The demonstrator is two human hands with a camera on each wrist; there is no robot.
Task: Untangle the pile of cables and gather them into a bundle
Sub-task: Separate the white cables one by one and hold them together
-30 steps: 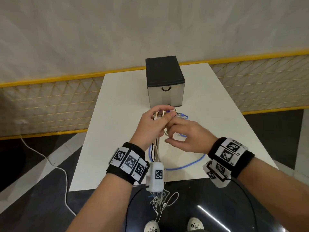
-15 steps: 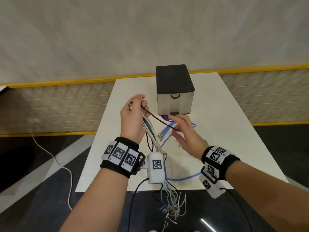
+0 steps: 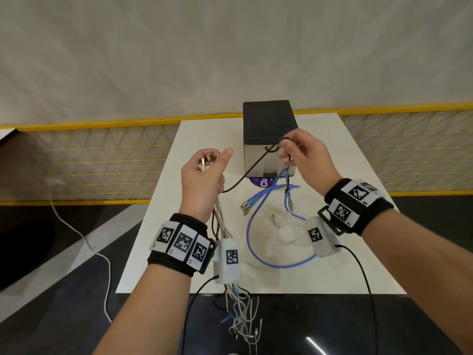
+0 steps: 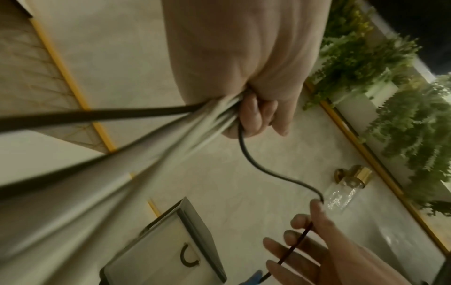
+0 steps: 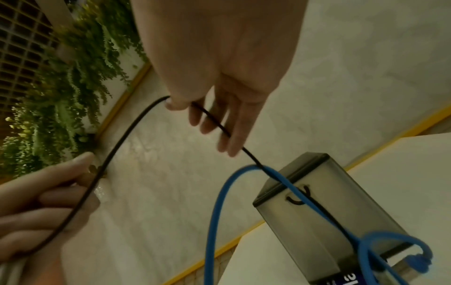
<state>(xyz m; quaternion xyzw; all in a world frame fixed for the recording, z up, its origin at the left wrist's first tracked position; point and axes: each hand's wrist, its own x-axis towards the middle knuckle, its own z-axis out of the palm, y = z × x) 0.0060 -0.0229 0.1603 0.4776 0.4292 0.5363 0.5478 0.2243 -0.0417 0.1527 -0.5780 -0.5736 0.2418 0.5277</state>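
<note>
Cables of pale grey and white (image 3: 220, 221), gathered into a bunch, run through the left hand (image 3: 203, 179), whose fingers curl tightly round them; their metal plug ends (image 3: 206, 161) stick out above the fist and the loose tails hang below the wrist, past the near edge of the white table (image 3: 163, 213). One thin black cable (image 3: 245, 175) leaves the underside of that fist and stretches across to the right hand (image 3: 305, 160), which pinches it between thumb and forefinger while the other fingers stay loosely extended. Below the right hand, the black cable drops down among several blue braided cables (image 3: 258, 201) lying on the table, looping toward the right wrist. Beside these, just under the right wrist, lies a coiled white cable with a plug (image 3: 282, 230). Beyond both hands stands a small grey drawer box with a black top (image 3: 267, 121), a curved black handle on its front.
</note>
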